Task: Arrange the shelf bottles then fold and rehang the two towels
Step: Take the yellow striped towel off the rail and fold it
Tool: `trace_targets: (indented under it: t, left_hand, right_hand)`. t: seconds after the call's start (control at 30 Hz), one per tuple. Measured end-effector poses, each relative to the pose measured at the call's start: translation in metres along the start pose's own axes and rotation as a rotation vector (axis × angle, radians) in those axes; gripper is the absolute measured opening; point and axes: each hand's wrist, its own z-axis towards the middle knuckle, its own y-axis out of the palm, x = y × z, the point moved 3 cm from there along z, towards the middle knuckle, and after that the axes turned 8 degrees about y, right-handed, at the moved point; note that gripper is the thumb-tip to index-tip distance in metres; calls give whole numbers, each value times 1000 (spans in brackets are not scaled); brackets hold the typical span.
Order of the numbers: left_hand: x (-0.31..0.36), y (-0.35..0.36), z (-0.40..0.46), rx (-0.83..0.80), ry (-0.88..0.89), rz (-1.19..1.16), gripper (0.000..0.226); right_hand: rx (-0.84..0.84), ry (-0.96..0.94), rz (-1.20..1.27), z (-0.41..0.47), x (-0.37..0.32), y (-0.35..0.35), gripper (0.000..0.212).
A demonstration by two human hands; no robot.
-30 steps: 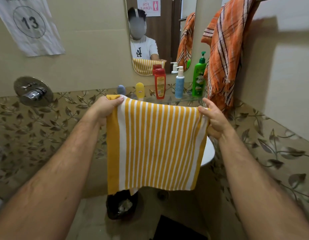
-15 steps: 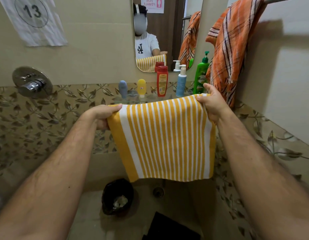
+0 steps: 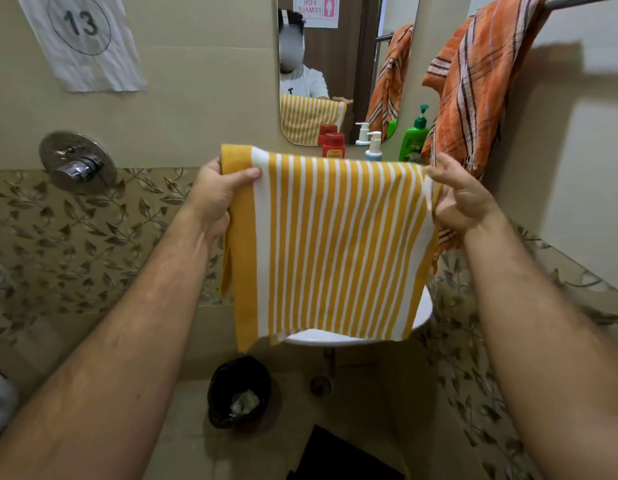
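Two hands spread my yellow-and-white striped cloth towel (image 3: 330, 244): left hand (image 3: 214, 195) pinching one top corner, right hand (image 3: 460, 199) fingers clamped on the other. I read "13" on the white wall sheet (image 3: 82, 39), and "FOR FEMALE" reversed on the mirrored sign (image 3: 316, 10).

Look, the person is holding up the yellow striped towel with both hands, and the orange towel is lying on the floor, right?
Not quite. Both hands, left hand and right hand, do hold up the yellow striped towel, but the orange towel is not on the floor. The head view shows it hanging from the rail on the right wall.
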Motion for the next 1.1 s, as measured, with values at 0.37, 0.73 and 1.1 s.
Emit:
trace_targets:
  t: [0.37, 0.73, 1.1]
  left_hand:
    - [13, -25, 16, 55, -8, 263, 26]
    - [-9, -45, 26, 93, -236, 354, 34]
    - [-6, -35, 37, -60, -298, 628, 41]
  right_hand:
    - [189, -42, -335, 11, 25, 20, 76]
    - [100, 16, -371, -7, -7, 47, 41]
    - [206, -106, -682, -12, -27, 49, 42]
